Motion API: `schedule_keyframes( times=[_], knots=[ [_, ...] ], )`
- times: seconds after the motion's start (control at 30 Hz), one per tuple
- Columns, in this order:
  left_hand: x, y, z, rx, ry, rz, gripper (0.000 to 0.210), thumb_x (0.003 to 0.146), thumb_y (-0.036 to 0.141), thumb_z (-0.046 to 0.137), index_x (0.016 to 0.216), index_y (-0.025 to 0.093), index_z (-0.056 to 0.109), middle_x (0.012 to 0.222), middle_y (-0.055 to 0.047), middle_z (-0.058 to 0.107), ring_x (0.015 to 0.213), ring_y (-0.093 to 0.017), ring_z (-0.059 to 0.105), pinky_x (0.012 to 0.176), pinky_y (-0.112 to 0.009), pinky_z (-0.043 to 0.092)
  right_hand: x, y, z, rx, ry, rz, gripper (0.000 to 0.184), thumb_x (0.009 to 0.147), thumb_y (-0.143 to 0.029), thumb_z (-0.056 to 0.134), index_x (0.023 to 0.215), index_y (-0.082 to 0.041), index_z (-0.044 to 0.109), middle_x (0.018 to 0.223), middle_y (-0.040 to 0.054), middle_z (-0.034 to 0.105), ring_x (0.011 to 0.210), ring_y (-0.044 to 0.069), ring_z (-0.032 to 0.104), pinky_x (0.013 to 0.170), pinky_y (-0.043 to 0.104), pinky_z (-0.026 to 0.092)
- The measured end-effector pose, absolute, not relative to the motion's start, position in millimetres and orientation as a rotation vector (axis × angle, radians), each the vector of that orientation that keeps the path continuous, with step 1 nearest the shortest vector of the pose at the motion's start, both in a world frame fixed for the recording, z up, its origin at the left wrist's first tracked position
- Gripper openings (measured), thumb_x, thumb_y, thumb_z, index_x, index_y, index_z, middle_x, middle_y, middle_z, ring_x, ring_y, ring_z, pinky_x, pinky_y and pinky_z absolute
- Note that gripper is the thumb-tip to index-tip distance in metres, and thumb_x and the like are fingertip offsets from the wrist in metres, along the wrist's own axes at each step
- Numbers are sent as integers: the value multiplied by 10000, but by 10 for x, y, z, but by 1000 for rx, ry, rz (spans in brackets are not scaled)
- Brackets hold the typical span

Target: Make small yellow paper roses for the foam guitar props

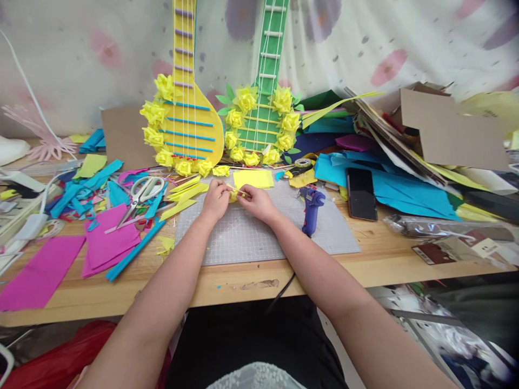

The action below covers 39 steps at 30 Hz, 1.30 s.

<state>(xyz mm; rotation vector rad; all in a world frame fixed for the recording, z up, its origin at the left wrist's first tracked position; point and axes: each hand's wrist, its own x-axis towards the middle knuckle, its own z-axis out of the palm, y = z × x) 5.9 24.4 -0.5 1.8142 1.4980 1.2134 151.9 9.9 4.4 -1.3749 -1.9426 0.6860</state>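
Observation:
My left hand (217, 200) and my right hand (256, 202) meet over the grey cutting mat (239, 237), fingers pinched together. Between them runs a thin pale stick (234, 189), one end at each hand's fingertips. A small piece of yellow paper (233, 197) shows just below the stick; how it is gripped is partly hidden by the fingers. Behind the hands lies a stack of yellow paper rectangles (253, 179). Yellow paper strips (186, 192) are piled left of my left hand. A blue glue gun (311, 208) stands on the mat, right of my right hand.
Two paper-covered instrument shapes, one yellow (198, 124) and one green (263, 121), lean at the back with yellow flowers. Scissors (144, 192), magenta sheets (109, 237) and scraps lie left. A phone (361, 193), blue paper (405, 189) and cardboard (454, 132) lie right.

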Motion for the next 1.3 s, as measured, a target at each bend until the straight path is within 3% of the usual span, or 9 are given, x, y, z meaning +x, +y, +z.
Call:
schedule_keyframes(
  times=[0.2,0.3,0.47,0.6,0.87,1.1,1.3],
  knots=[
    [59,175,97,1763,1621,1366,177,714,142,417,668,180,583,852,-48,520,831,-158,513,772,-281,404,1508,94,42,-1329,-1953,709,189,744,-321,454,784,-173,565,650,-25,558,556,85,449,541,202,303],
    [49,138,162,1630,1708,1498,155,730,215,439,704,181,589,741,-22,550,711,-135,517,689,-262,402,1504,89,54,-1356,-1928,678,189,746,-313,456,793,-174,575,651,-23,562,552,86,443,535,202,298],
    [97,91,281,1161,1575,1090,199,704,300,482,582,160,552,471,19,477,398,-82,425,419,-215,303,1504,54,105,-1382,-1900,539,210,779,-319,447,848,-181,590,632,-20,561,556,94,449,541,208,300],
    [156,55,374,897,1473,892,323,724,414,499,577,131,554,502,-25,550,399,-86,504,354,-182,264,1499,15,159,-1366,-1949,401,218,816,-307,419,896,-190,585,733,7,620,623,113,508,593,222,335],
    [62,90,369,683,1243,936,76,695,152,534,673,130,604,638,-48,645,524,-103,602,399,-160,390,1516,-2,242,-1237,-2280,127,191,829,-233,421,900,-193,594,911,76,629,874,187,531,690,270,338],
    [111,119,265,673,1100,1214,106,625,131,626,729,113,629,697,-49,659,619,-112,619,486,-169,445,1503,-68,287,-1270,-2157,300,374,812,-485,449,1042,-197,509,915,47,627,780,156,545,629,240,322],
    [164,133,250,570,1068,1328,122,634,40,553,704,119,617,673,-10,655,614,-87,613,639,-210,503,1489,-34,247,-1326,-2123,356,338,896,-410,275,882,-184,527,861,55,619,736,148,532,597,242,286]
  ],
)
